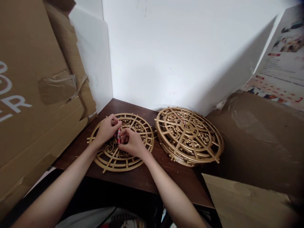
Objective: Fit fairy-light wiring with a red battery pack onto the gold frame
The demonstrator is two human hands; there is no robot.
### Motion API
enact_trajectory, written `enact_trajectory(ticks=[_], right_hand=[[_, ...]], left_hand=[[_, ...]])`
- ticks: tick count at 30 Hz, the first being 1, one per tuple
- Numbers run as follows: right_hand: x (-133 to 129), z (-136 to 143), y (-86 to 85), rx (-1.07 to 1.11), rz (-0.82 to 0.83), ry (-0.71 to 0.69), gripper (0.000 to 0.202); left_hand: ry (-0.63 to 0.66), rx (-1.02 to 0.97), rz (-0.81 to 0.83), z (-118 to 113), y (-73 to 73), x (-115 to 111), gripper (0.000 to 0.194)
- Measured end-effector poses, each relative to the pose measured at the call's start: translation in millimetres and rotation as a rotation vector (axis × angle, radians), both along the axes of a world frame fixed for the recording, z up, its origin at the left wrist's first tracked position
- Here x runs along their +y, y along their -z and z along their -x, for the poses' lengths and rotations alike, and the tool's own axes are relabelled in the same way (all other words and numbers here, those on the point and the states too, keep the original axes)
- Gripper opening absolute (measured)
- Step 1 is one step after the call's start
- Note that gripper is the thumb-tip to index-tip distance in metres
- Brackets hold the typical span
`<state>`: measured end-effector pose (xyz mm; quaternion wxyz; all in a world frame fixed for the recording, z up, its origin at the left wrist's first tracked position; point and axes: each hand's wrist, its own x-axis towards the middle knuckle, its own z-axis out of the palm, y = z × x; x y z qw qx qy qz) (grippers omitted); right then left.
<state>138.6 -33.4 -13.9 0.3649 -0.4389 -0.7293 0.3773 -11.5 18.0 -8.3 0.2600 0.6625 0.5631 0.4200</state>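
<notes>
A round gold openwork panel (142,160), with spokes, rings and scrollwork, lies flat on the dark brown table (140,182). Over its middle, a small red tube-like piece (118,136) with a pale patch stands between my two hands. My left hand (108,128) pinches its upper end with fingers and thumb. From the right, the thumb and curled fingers of my right hand (131,142) close on its lower part. What exactly the red piece is cannot be made out. Part of the panel is hidden under my hands.
To the right stands a stack of similar gold panels (190,136), with thin red and white wires (182,118) on top. A large cardboard box (35,95) rises on the left, another brown box (256,142) on the right. Behind the table is a white wall (178,57).
</notes>
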Motion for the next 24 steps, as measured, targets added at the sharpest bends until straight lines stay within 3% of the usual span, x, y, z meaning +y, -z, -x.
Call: enact_trajectory(ticks=[24], right_hand=[[-1.6,-1.1,-4.9,-0.133,-0.063,-0.013,0.040]], left_hand=[[0.014,-0.007,-0.008,0.1,-1.6,-1.1,0.022]])
